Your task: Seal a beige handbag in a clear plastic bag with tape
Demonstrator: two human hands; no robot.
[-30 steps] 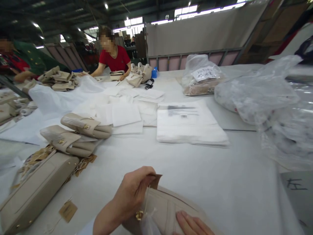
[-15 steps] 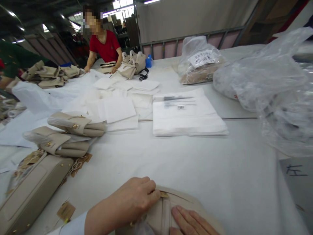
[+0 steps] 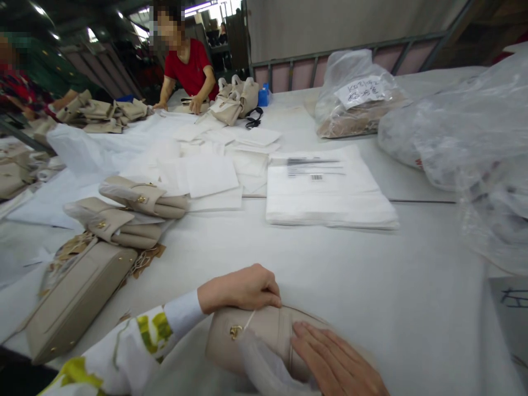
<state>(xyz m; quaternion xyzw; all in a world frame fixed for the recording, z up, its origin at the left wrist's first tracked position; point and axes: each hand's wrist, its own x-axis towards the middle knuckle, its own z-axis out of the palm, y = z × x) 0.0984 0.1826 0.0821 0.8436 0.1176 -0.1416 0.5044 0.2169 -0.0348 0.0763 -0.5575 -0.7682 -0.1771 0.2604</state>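
A beige handbag with a small gold clasp lies on the white table right in front of me. My left hand rests curled over its far top edge, fingers pressed together on the bag. My right hand lies flat with fingers stretched out on the bag's right side. Thin clear plastic bunches at the bag's near edge.
More beige bags and folded ones lie at left with brown tags. White sheets and a white packet stack sit mid-table. Filled plastic bags crowd the right. A person in red works at the far end.
The brown tag my left hand held up is gone from sight; that hand now curls over the bag's top. The bag has turned so its clasp faces me. My view tilted down.
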